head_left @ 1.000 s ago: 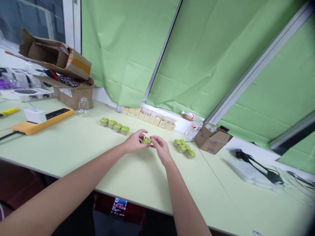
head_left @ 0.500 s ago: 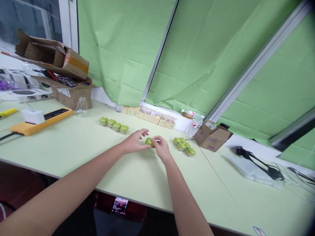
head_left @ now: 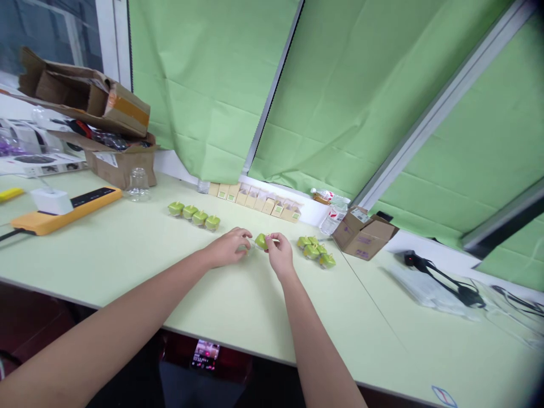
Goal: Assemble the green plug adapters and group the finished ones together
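Between my hands, over the middle of the table, is a small green apple-like piece (head_left: 260,241) with a stubby yellowish tip. My right hand (head_left: 279,255) pinches it from the right. Close on its left, the fingers of my left hand (head_left: 229,247) are curled in; a faint clear edge shows at their tips, too small to name. To the left stands a row of several similar green pieces (head_left: 199,217) with clear bases. A cluster of several more green pieces (head_left: 311,251) sits beyond my right hand.
Small tan boxes (head_left: 255,199) line the back edge. A clear cup (head_left: 138,186) and an orange power strip (head_left: 96,207) are at left, by stacked cardboard boxes (head_left: 123,164). Right are a plastic bottle (head_left: 332,220), an open carton (head_left: 364,233) and black cables (head_left: 450,280).
My left hand's fingers have gone from spread to curled, and it has drawn slightly left. The green piece has moved a little right and is tilted differently in my right hand.
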Tool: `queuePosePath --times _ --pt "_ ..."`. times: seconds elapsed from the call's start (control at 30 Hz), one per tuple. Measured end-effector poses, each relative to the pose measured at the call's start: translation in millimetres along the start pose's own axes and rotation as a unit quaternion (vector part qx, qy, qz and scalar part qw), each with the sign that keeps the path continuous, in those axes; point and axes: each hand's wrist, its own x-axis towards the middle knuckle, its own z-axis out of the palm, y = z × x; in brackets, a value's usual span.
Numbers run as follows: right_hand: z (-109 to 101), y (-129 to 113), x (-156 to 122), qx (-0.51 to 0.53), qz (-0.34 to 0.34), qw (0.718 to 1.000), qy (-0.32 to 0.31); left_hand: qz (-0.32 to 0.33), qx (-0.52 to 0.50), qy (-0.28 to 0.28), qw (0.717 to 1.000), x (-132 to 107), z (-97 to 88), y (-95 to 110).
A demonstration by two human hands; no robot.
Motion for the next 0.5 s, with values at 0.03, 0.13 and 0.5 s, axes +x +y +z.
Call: queuePosePath --times 0.03,0.13,0.5 --pt "0.0 0.6 0.2 -0.001 -0.003 1.000 0.002 -0.010 -0.010 0.000 1.000 -0.3 -0.7 3.3" --pt "-0.1 1.7 0.3 -0.006 -0.011 1.000 0.001 -0.043 -0.070 -0.027 0.996 -1.0 -1.8 7.2" --pt "2.6 -8.1 -5.2 -0.007 -0.035 0.999 -0.011 -0.096 -0.141 -0.027 0.985 -2.3 1.9 9.6"
